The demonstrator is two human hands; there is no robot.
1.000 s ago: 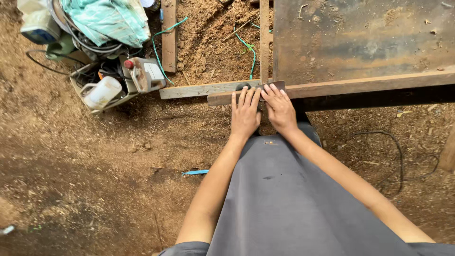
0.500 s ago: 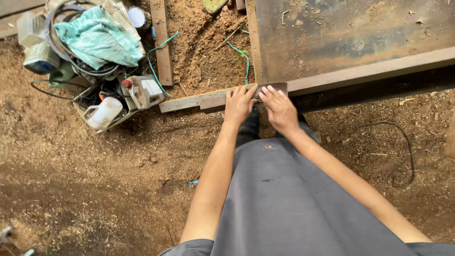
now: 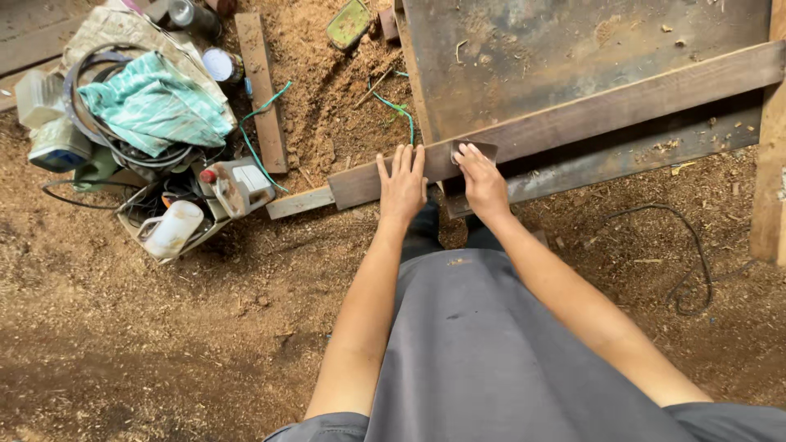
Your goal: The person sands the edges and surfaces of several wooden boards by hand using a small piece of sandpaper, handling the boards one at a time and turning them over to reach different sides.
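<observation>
Head view: our left hand lies flat, fingers spread, on the wooden plank; just beside it our right hand presses a sandpaper piece onto it

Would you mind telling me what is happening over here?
A person leans over a long wooden plank lying above a sawdust-covered floor. The left hand lies flat on the plank, and the right hand presses a small dark pad against it. Tools and a teal cloth sit nearby.

A brown plank is seen; left of it, a teal striped cloth and green wire.
</observation>
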